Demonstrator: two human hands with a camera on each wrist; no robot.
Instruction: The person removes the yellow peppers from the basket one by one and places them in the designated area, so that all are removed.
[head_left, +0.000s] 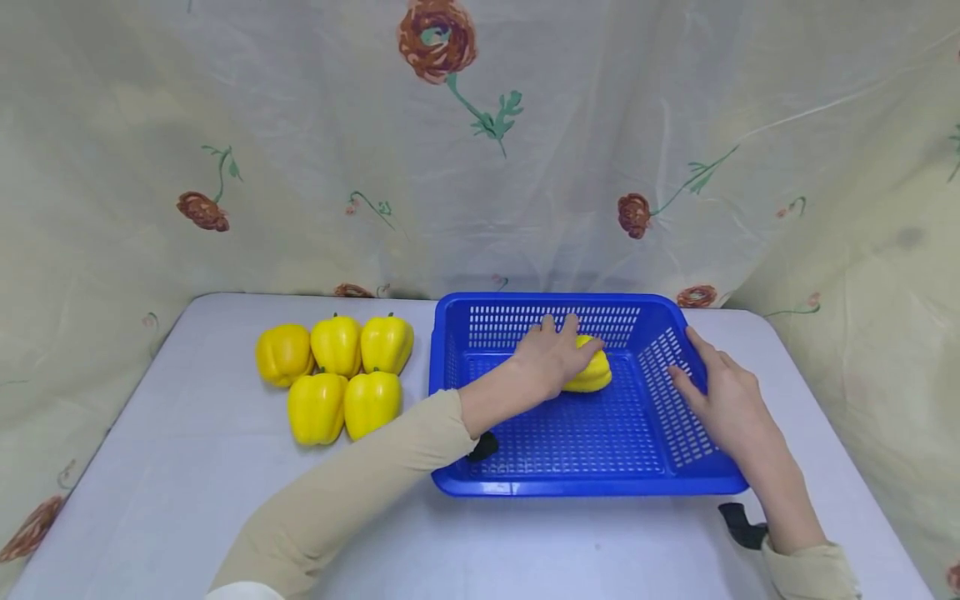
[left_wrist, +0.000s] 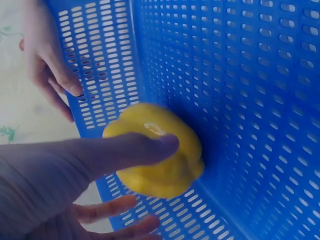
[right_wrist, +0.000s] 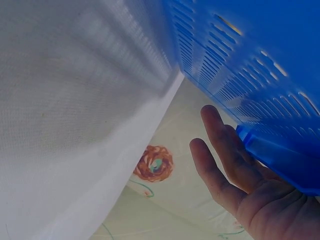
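A yellow bell pepper (head_left: 592, 375) lies in the blue perforated plastic basket (head_left: 585, 488), near its middle. My left hand (head_left: 551, 358) reaches in over it. In the left wrist view the thumb (left_wrist: 150, 149) lies across the pepper (left_wrist: 165, 175), while the visible fingers (left_wrist: 112, 209) are spread, nearly straight and apart from it. At the basket's right side, my right hand (head_left: 731, 400) holds the rim, thumb inside and fingers outside. Below the rim in the right wrist view, the outer fingers (right_wrist: 215, 175) extend loosely; the thumb is hidden there.
Several more yellow bell peppers (head_left: 337, 346) stand grouped in two rows on the white-covered table (head_left: 187, 467), left of the basket. A floral curtain (head_left: 300, 125) hangs behind and beside the table. Black wrist-camera parts (head_left: 742, 525) show near both wrists.
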